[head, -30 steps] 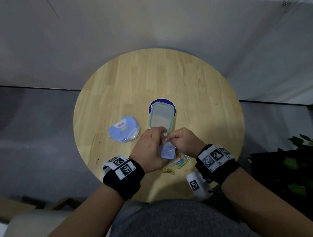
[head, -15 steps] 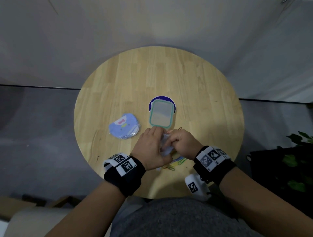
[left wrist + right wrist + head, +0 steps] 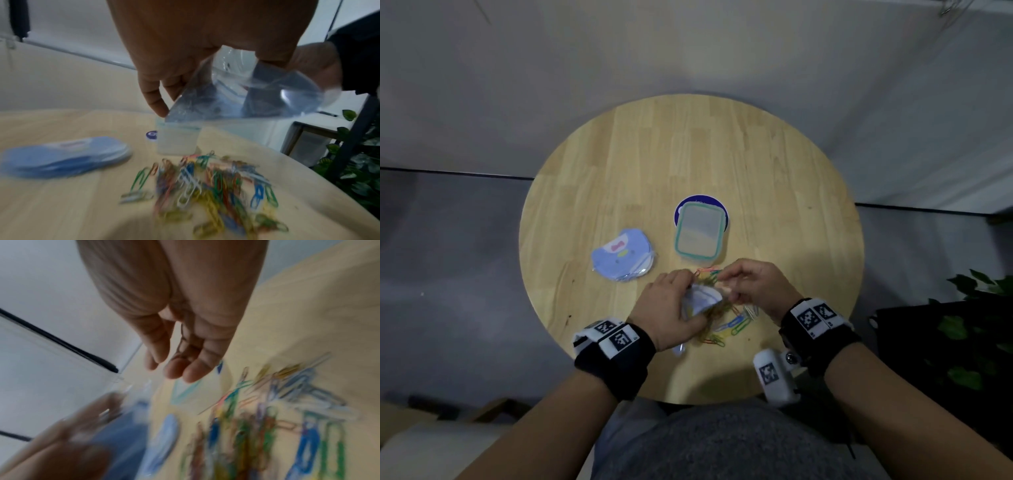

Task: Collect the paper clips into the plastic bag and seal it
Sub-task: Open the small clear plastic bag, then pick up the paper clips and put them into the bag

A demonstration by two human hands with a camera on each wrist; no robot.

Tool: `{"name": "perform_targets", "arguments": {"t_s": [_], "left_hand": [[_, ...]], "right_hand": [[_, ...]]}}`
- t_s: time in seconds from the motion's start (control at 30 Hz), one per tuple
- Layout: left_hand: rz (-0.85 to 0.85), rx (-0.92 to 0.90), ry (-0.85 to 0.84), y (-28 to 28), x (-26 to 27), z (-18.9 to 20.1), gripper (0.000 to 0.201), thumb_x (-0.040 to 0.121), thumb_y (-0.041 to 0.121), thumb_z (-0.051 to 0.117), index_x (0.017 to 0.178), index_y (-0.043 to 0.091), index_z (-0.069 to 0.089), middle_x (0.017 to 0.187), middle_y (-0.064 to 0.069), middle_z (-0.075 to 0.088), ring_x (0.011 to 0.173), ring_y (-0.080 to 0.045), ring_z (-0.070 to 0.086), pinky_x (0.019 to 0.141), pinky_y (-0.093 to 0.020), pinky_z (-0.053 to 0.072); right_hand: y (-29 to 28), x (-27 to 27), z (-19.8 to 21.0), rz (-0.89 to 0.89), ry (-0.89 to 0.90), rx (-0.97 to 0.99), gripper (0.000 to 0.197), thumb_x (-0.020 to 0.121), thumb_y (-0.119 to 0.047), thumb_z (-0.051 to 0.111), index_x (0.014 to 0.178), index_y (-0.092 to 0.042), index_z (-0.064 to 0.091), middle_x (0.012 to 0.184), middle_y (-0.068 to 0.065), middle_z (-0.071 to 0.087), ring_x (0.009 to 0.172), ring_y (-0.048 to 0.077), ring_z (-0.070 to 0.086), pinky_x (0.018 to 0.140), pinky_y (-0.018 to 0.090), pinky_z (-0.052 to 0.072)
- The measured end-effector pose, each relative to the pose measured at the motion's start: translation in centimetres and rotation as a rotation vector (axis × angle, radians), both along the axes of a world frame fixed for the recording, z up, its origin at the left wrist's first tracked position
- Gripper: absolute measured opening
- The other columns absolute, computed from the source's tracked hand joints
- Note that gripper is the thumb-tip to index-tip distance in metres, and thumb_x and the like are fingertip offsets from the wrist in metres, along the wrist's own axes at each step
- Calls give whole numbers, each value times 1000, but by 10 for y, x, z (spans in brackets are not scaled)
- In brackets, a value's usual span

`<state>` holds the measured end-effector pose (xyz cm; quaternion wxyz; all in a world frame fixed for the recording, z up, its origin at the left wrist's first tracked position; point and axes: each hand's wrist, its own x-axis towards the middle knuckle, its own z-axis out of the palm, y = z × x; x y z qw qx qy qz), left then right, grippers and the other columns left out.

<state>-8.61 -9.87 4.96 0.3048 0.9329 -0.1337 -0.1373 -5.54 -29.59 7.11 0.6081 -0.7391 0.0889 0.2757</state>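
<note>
A pile of coloured paper clips [image 3: 726, 327] [image 3: 207, 186] [image 3: 267, 418] lies on the round wooden table [image 3: 774, 192] near its front edge. Just above the pile, my left hand [image 3: 688, 296] [image 3: 164, 104] grips a small clear plastic bag [image 3: 702, 298] [image 3: 246, 95] with blue print, its mouth turned to the right. My right hand [image 3: 726, 284] [image 3: 170, 368] hovers at the bag's mouth with thumb and fingers loosely extended and apart. A thin wire shape shows against its palm, too blurred to identify. The hands hide part of the pile.
A clear box with a teal rim [image 3: 700, 236] [image 3: 176, 141] stands on a dark blue disc [image 3: 724, 209] just beyond the hands. A stack of blue printed bags [image 3: 623, 257] [image 3: 65, 159] lies to the left. A leafy plant [image 3: 976, 329] stands right of the table.
The two hands, pressed together on the bag before, have drawn apart. The bag now stays in my left hand, and my right hand's fingers have loosened beside it.
</note>
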Motion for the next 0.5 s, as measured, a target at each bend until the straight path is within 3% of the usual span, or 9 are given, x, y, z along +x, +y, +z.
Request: {"name": "perform_targets", "arguments": {"t_s": [0.07, 0.1, 0.17, 0.23, 0.27, 0.33, 0.5], "left_hand": [[53, -38, 50, 10, -12, -7, 48, 63, 53, 54, 95, 19, 46, 87, 0, 50, 81, -23, 45, 69, -35, 40], [78, -49, 73, 14, -18, -10, 50, 60, 53, 51, 95, 18, 46, 87, 0, 48, 81, -22, 42, 67, -32, 35], [120, -50, 104, 23, -30, -15, 54, 57, 52, 51, 96, 15, 46, 88, 0, 45, 81, -21, 40, 66, -30, 30], [146, -42, 120, 28, -38, -20, 55, 57, 52, 52, 98, 15, 48, 89, 0, 47, 81, -21, 41, 66, -29, 31], [151, -36, 127, 30, -40, -22, 57, 58, 52, 52, 101, 16, 48, 91, 1, 47, 82, -20, 41, 67, -29, 31], [154, -21, 133, 31, -44, -24, 62, 59, 53, 52, 107, 15, 49, 96, 2, 47, 84, -18, 41, 70, -28, 32], [135, 14, 168, 33, -47, -32, 69, 59, 55, 54, 116, 18, 48, 113, -1, 53, 96, -20, 47, 80, -31, 41]], "right_hand": [[-16, 4, -22, -48, -116, -316, 21, 78, 2, 61, 83, -19, 64, 76, 3, 62, 65, 15, 61, 63, 28, 50], [-23, 4, -33, 49, -140, -502, 27, 74, -4, 68, 95, -19, 62, 93, 6, 60, 82, 21, 61, 73, 32, 51], [-32, -3, -56, 380, -91, -740, 74, 64, -16, 81, 128, -22, 45, 129, 10, 43, 116, 29, 47, 96, 40, 46], [-33, -12, -70, 620, -63, -840, 108, 59, -22, 86, 145, -23, 21, 148, 10, 22, 133, 32, 29, 107, 44, 37], [-32, -15, -75, 667, -73, -869, 114, 59, -23, 87, 147, -23, 15, 150, 9, 18, 135, 33, 24, 109, 44, 36], [-31, -15, -83, 669, -127, -891, 110, 61, -21, 86, 147, -19, 19, 147, 9, 23, 132, 32, 26, 108, 42, 37], [-22, -10, -91, 555, -266, -809, 66, 74, -5, 72, 135, -8, 46, 125, 14, 46, 119, 31, 46, 100, 37, 43]]}}
